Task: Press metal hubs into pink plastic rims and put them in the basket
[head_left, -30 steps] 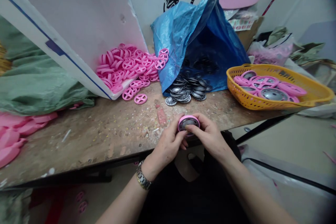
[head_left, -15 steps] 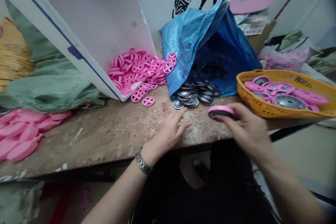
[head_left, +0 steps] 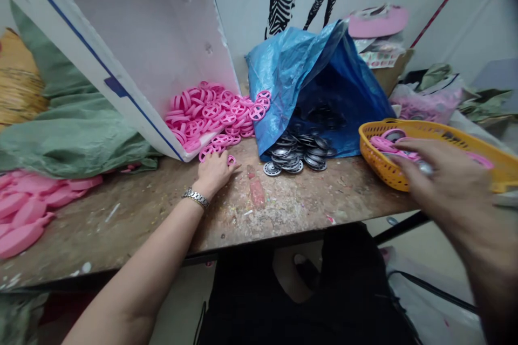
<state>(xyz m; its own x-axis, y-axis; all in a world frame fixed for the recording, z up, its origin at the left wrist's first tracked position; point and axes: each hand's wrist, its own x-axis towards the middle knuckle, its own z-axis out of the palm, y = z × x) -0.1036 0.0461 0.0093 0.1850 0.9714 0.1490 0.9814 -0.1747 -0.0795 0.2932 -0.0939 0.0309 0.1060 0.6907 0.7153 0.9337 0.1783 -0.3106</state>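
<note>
My left hand point(head_left: 215, 173), with a metal watch on its wrist, rests over a loose pink spoked wheel ring point(head_left: 231, 160) on the table. Its fingers are stretched out and apart, partly covering the ring. Behind it is a heap of pink rings point(head_left: 210, 110). My right hand point(head_left: 449, 178), smeared by motion, is over the yellow basket point(head_left: 382, 171). Its thumb and fingers appear apart above the assembled wheels point(head_left: 384, 144), pink rims with grey hubcaps. Nothing shows clearly in its grip.
Grey hubcaps point(head_left: 285, 151) spill from an open blue bag point(head_left: 275, 67). A white foam box point(head_left: 154, 27) stands tilted at the left around the pink heap. Pink curved parts point(head_left: 24, 210) and a green cloth point(head_left: 73, 143) lie at far left. The table's front edge point(head_left: 259, 242) runs before my legs.
Both hands held one assembled wheel together; then my right hand carried it rightward to the basket, where it is no longer distinguishable. My left hand let go and moved left to the pink rings.
</note>
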